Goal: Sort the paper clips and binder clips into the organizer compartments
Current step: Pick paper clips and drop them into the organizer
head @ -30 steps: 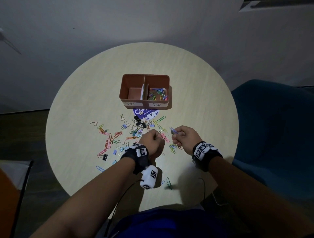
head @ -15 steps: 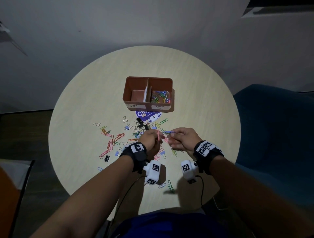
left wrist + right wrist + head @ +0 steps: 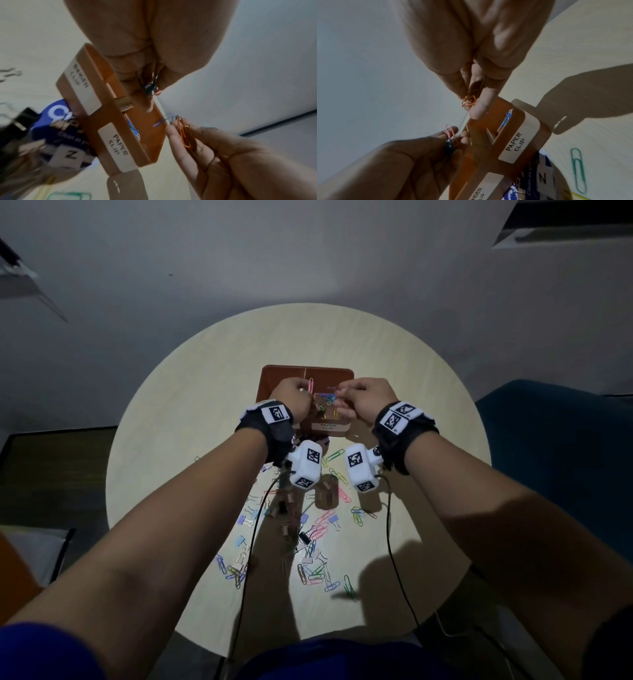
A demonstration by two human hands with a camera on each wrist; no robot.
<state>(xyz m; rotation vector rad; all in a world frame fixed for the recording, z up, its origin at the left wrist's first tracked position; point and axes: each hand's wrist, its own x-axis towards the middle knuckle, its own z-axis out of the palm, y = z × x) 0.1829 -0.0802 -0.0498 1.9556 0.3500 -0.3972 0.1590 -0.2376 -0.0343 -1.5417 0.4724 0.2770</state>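
Paper clips: light, stiff wire, slippery, tangling; pinching flat across loops. Left hand (image 3: 292, 400) pinching pink paper clip (image 3: 310, 384), right hand (image 3: 366, 402) clamping orange clips (image 3: 185, 133), both hovering mid-frame over organizer (image 3: 337, 372). Loose clips (image 3: 315, 537) lying lower-centre on worktop (image 3: 191, 405).

The room is dim; light from above brightens only the round table (image 3: 191, 440), where the arms cast long dark shadows. Wide-angle distortion bends the edges. Both wrist views are soft, grainy and blurred close up.
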